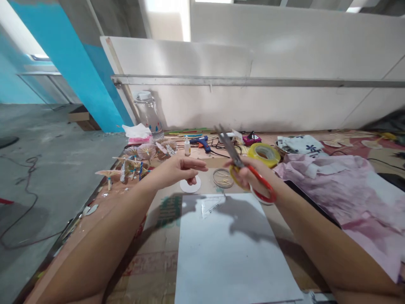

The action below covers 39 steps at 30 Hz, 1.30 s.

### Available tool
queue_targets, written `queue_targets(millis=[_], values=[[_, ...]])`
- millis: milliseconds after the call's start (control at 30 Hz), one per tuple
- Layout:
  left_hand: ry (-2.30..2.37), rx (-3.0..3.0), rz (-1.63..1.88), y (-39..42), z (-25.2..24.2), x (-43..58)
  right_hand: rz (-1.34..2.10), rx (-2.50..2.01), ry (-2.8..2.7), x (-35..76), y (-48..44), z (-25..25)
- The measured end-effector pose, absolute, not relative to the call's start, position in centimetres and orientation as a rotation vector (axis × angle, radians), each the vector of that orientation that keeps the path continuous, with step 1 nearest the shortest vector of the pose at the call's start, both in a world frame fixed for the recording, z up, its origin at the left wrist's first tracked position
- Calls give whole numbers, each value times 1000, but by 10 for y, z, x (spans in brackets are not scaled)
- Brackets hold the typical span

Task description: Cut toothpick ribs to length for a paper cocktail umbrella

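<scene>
My left hand point(177, 169) hovers above a white paper disc point(190, 184), its fingers apart and nothing between them. In my right hand point(248, 173) are scissors point(232, 148) with red and yellow handles, blades pointing up and away. Between the hands lies a round dish of toothpicks point(223, 178). Below them, a large white sheet point(224, 253) rests on the cardboard-covered table, with a clear set square point(212, 205) on its upper part. My hands cast shadows on the sheet.
Small paper umbrellas point(147, 152) stand at the left. Behind are a glue bottle point(187, 146), a blue glue gun point(202, 142), yellow tape point(264, 154) and a clear jar point(148, 112). Pink cloth point(332, 181) and a dark flat device point(311, 203) lie right.
</scene>
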<state>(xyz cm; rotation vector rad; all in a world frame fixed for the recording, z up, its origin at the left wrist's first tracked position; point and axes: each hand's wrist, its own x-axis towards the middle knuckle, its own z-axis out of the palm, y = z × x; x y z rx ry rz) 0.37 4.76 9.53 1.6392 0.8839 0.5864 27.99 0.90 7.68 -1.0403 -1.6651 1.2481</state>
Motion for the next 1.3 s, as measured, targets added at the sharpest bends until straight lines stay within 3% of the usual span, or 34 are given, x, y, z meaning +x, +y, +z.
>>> queue_targets(millis=[400, 967, 1300], values=[[1039, 1776, 314, 39, 56, 41, 1367, -963, -1113, 312, 71, 10], [991, 1979, 85, 84, 63, 104, 1592, -960, -767, 331, 92, 2], [1062, 2236, 195, 78, 57, 110, 1579, -950, -747, 331, 91, -1]])
